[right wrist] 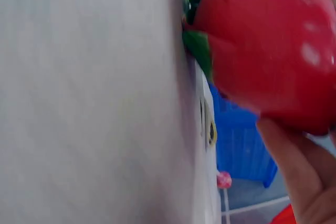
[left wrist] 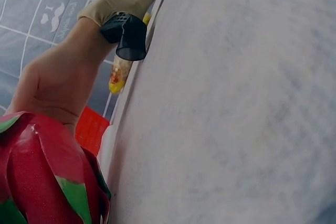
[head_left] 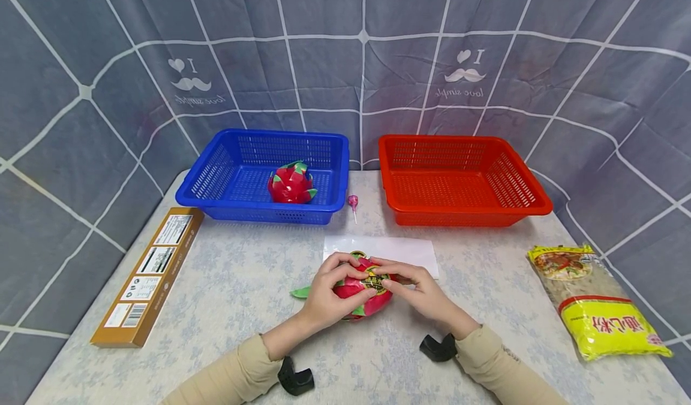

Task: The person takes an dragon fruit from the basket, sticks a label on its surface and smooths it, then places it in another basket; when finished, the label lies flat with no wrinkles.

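A red dragon fruit (head_left: 356, 291) with green-tipped scales lies on the table between both hands; a round black-and-yellow sticker (head_left: 376, 280) is on its upper side. My left hand (head_left: 330, 291) grips the fruit from the left, thumb and fingers curved over its top. From the right, my right hand (head_left: 418, 290) holds it, with index finger and thumb at the sticker's edge. Close up, the left wrist view shows the fruit (left wrist: 42, 171), and the right wrist view shows right-hand fingers against its skin (right wrist: 291, 156). Behind it lies a white sheet (head_left: 405, 250) with another round sticker (head_left: 358, 253).
A blue basket (head_left: 264, 212) holds another dragon fruit (head_left: 292, 184). To its right stand a pink lollipop (head_left: 353, 202) and a red basket (head_left: 464, 218). A long brown box (head_left: 148, 276) lies at left, a bag of rice noodles (head_left: 599, 303) at right.
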{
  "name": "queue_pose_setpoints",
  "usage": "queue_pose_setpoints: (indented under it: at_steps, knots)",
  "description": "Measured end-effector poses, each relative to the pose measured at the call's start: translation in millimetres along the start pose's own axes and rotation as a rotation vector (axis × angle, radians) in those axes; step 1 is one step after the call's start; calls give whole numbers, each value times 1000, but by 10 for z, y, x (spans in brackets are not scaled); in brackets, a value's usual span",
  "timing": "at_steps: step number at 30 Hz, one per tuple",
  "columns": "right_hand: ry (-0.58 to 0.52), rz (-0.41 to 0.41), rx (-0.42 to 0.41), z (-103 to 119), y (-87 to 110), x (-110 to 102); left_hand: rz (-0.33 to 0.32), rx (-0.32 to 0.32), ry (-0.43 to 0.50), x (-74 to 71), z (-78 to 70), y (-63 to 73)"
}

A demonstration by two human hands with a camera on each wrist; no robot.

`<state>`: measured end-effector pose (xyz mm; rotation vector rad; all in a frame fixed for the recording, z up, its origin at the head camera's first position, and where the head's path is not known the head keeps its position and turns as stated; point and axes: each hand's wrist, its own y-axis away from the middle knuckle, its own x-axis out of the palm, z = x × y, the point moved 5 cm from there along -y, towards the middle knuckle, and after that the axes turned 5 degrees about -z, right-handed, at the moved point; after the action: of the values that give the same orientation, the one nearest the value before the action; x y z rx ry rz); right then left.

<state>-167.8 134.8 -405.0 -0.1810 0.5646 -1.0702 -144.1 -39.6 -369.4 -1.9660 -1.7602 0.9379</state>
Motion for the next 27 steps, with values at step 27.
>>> queue_pose_setpoints:
  at_steps: [27]
  knots:
    - [324,-1,39,-53,30,77,59,197,-202,112,368,119]
